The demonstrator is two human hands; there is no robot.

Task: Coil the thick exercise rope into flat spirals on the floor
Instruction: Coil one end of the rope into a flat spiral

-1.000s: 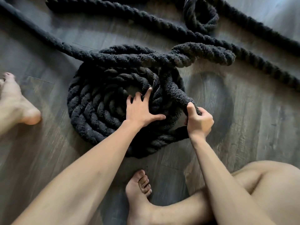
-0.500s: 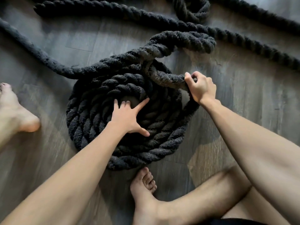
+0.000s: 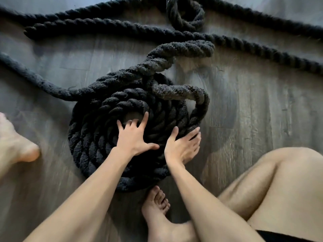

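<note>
Rope: thick, black, twisted strands with a fuzzy surface. It lies on the wood floor. The near part is wound into a flat spiral at centre, and the rest runs in long slack lines across the far side.

Left hand: fingers spread and straight, pressing down on the inner turns beside the small open centre. It grips nothing.

Right hand: laid flat on the outer turns at the spiral's right edge, fingers extended, thumb up on the rope. It also holds nothing.

One loop stands up off the spiral at its far right and has not been laid down. A bare foot sits just at the near edge.

Handling, judged:
- Heavy per length, so it should drag rather than lift easily.
- Bends into curves but looks stiff enough to spring back, as the raised loop suggests.
- The rough nap should give good friction on the palm and against neighbouring turns.
- Not fragile.

Best hold, judged:
- Wrap one hand round the loop's crown to feed it down against the outermost turn.
- Keep the other palm flat on the centre as an anchor.

Risk: the turns may ride up or the spiral may rotate if the anchor lifts.
</note>
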